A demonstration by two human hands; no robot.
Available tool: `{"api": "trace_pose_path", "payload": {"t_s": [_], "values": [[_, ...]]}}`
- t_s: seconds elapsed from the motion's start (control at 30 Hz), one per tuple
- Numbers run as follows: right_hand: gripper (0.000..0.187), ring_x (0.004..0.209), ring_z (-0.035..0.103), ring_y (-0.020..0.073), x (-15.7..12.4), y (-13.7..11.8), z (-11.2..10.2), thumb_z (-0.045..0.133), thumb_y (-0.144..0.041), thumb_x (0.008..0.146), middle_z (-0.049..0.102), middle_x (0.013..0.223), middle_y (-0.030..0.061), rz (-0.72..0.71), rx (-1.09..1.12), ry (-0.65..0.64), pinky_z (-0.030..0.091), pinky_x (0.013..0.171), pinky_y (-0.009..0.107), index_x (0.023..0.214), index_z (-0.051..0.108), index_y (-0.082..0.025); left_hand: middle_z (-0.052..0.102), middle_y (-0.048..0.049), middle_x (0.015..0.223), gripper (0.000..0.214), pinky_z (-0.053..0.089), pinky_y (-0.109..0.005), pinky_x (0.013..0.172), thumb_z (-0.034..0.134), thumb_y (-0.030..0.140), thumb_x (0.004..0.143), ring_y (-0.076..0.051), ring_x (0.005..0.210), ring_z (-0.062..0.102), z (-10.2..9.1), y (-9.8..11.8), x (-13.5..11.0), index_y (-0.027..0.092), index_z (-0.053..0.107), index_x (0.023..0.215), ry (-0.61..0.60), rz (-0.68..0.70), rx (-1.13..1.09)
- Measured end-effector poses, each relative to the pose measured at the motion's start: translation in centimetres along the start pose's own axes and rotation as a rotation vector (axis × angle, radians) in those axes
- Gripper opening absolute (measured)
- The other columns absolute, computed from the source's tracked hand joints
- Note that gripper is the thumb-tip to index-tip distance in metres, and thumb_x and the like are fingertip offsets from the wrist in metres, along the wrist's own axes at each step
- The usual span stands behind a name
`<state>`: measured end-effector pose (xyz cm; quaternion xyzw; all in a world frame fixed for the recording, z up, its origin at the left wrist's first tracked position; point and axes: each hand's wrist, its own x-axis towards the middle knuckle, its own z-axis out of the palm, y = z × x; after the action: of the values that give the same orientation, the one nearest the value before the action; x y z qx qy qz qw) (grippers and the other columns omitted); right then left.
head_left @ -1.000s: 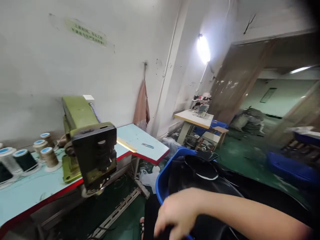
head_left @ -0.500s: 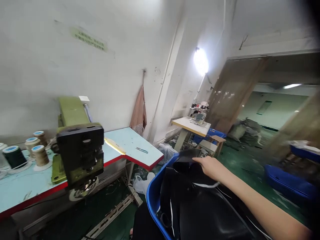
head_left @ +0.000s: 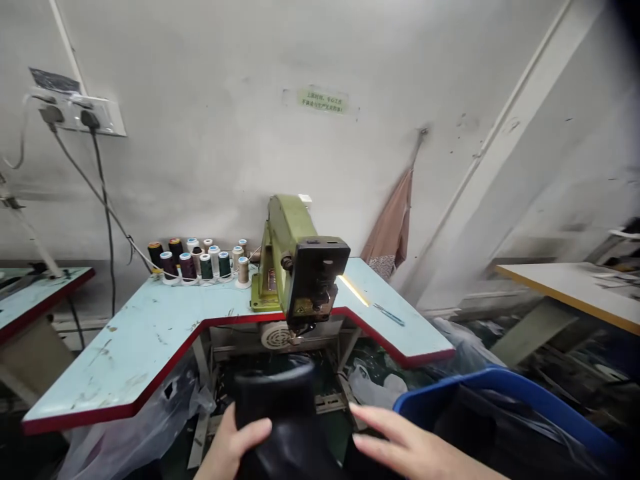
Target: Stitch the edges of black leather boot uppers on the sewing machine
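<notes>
Left hand (head_left: 231, 445) grips black piece (head_left: 285, 427) low before the worktable (head_left: 150, 323); right hand (head_left: 407, 445) open just beside it.
Blue bin (head_left: 493, 379) at right; scuffed pale-blue, red-edged top bears snips (head_left: 389, 314), green sewing machine (head_left: 289, 223), thread spools (head_left: 224, 265); brown cloth (head_left: 393, 223) on smudged wall (head_left: 200, 167).

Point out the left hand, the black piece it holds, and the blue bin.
Left hand (head_left: 231, 445): head view, on the hand near the thumb's base.
Black piece (head_left: 293, 427): head view, on the side facing the camera.
Blue bin (head_left: 500, 379): head view, on the rim.

Blue table (head_left: 150, 333), sewing machine (head_left: 287, 223), spools (head_left: 207, 268), snips (head_left: 389, 314)
</notes>
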<state>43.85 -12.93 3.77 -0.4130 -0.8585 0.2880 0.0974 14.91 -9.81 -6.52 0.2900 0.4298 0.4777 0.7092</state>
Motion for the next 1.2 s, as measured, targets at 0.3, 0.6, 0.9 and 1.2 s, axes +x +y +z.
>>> {"api": "trace_pose_path", "payload": {"t_s": [0.3,0.6,0.9,1.2], "values": [[0.015,0.068,0.056,0.0166,6.5,5.1,1.1,0.069,-0.020,0.076,0.058,0.069,-0.0008,0.095,0.121,0.207,0.044,0.065,0.026,0.066,0.059,-0.018,0.071,-0.0062,0.092,0.045,0.052,-0.031,0.078,0.085,0.047,0.061,-0.024,0.088,0.066,5.7,1.0,1.4,0.021,0.069,0.094,-0.019,0.172,-0.274],[0.033,0.074,0.047,0.0197,5.7,12.6,-0.3,0.058,-0.048,0.082,0.047,0.074,0.0010,0.071,0.414,0.386,0.038,0.070,0.031,0.067,0.054,-0.019,0.068,-0.0041,0.079,0.045,0.048,-0.024,0.066,0.090,0.041,0.054,-0.015,0.073,0.060,8.2,1.8,4.1,0.015,0.066,0.081,0.120,0.173,-0.127],[0.039,0.072,0.037,0.0172,7.3,14.9,1.3,0.060,-0.045,0.082,0.037,0.073,-0.0003,0.069,0.757,0.457,0.033,0.068,0.031,0.062,0.038,-0.020,0.054,0.0023,0.059,0.043,0.038,-0.024,0.059,0.083,0.051,0.058,-0.011,0.061,0.044,10.3,2.5,4.8,0.015,0.061,0.062,0.330,0.335,0.029],[0.037,0.073,0.040,0.0170,8.0,15.0,1.3,0.064,-0.047,0.080,0.041,0.074,-0.0001,0.106,0.736,0.452,0.034,0.068,0.030,0.064,0.047,-0.018,0.053,0.0025,0.060,0.042,0.037,-0.024,0.060,0.081,0.050,0.060,-0.012,0.062,0.042,10.1,3.2,5.1,0.016,0.058,0.062,0.365,0.355,0.099]]}}
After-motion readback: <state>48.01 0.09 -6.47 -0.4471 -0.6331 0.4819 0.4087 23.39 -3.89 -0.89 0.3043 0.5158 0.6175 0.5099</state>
